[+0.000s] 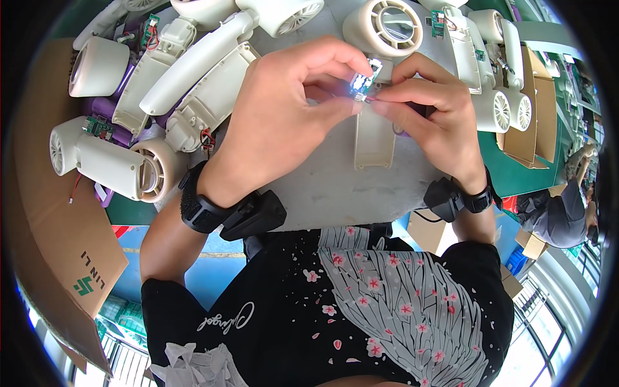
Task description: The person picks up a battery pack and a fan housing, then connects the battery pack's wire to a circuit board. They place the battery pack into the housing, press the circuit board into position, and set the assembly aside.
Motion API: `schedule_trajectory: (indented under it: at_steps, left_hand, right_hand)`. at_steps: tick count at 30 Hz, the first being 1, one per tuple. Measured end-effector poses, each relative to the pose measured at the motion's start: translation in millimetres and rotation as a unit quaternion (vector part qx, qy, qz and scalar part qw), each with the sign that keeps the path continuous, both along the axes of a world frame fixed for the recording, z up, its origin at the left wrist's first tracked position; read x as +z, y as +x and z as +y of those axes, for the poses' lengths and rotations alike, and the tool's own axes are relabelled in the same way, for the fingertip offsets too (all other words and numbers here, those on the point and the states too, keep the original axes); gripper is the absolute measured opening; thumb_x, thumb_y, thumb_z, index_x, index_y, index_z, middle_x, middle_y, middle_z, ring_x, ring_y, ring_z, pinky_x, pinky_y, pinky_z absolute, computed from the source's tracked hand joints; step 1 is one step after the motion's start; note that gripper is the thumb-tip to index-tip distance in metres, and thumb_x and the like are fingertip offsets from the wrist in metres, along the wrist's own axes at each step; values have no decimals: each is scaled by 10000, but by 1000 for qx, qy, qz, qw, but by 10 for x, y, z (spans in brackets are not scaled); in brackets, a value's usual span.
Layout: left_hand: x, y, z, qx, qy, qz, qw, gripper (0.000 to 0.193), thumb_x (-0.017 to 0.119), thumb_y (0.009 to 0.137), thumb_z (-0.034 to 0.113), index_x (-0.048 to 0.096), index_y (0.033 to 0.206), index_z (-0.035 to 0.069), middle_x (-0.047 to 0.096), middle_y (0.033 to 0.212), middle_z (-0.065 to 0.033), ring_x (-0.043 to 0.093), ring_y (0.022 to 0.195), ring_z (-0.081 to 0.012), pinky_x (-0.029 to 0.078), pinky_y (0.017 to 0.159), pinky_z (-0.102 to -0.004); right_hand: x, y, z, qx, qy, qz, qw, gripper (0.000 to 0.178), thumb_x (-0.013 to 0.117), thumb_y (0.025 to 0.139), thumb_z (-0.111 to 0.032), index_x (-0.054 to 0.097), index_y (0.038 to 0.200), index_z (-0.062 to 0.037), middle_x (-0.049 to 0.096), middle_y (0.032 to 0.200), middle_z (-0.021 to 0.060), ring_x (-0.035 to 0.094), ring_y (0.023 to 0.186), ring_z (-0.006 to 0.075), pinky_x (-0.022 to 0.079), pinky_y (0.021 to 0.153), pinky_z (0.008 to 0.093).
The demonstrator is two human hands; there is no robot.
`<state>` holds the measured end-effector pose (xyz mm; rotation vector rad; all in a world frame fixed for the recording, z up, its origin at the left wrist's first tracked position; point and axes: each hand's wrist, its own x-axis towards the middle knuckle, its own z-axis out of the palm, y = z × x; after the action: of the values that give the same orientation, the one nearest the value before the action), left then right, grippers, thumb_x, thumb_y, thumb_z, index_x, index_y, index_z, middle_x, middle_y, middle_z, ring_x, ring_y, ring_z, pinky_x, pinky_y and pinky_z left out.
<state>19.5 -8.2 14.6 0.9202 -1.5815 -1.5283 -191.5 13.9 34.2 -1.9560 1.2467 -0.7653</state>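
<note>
Over the table's middle, my left hand (277,109) pinches a small circuit board (365,80) between thumb and fingers. A bright white-blue light glows on the board. At the board's lower end, my right hand (438,103) is closed with its fingertips together on what looks like a thin wire (369,99). The wire is mostly hidden by the fingers. Beneath both hands lies an open cream handle shell (374,145), hollow side up. It extends toward a round cream fan head (383,29) with a ribbed ring, lying just beyond my hands.
Several cream fan housings (193,64) are piled at the left, some with green boards (99,128) and loose wires. More fan parts (493,109) lie at the right beside a cardboard box (532,122). A large cardboard flap (64,226) stands left. Another person (558,213) is at far right.
</note>
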Motion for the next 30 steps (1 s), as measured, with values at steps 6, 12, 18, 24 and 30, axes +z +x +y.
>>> schedule_trajectory:
  at_steps: [6,12,18,24,30]
  left_hand:
    - [-26,-16,-1,12,-21,0,1000,258,648,794,-57,651,1042,11,713,930,-124,689,808,-149,548,755,-268]
    - [-30,-18,12,26,-58,-3,998,358,650,805,-96,663,1143,22,694,1000,-87,673,880,-132,549,807,-262]
    - [-28,-14,8,11,-105,-52,993,416,637,807,-112,662,1196,33,677,1034,-64,653,885,-113,541,830,-255]
    - [3,-30,8,10,-145,-105,984,411,635,806,-98,669,1190,43,674,1040,-54,647,878,-105,535,832,-248]
    - [-18,-95,43,57,-86,-51,993,347,630,817,-94,688,1133,37,678,1032,-59,653,902,-106,536,838,-246]
  right_hand:
    - [-5,7,-3,6,-12,1,1000,124,752,757,32,720,874,4,601,831,45,566,709,125,424,605,235]
    - [-12,32,0,0,-53,15,998,117,754,760,27,722,871,7,624,832,48,582,690,128,437,592,236]
    - [-47,78,24,-4,-76,9,997,93,743,787,19,708,873,16,630,829,48,587,665,119,441,564,238]
    - [-57,177,104,-98,-40,-29,994,219,722,802,38,658,1007,-5,632,880,42,589,604,74,440,506,210]
    - [-34,174,89,-103,-51,-17,993,332,722,794,50,636,1105,-27,629,947,41,605,586,51,443,484,184]
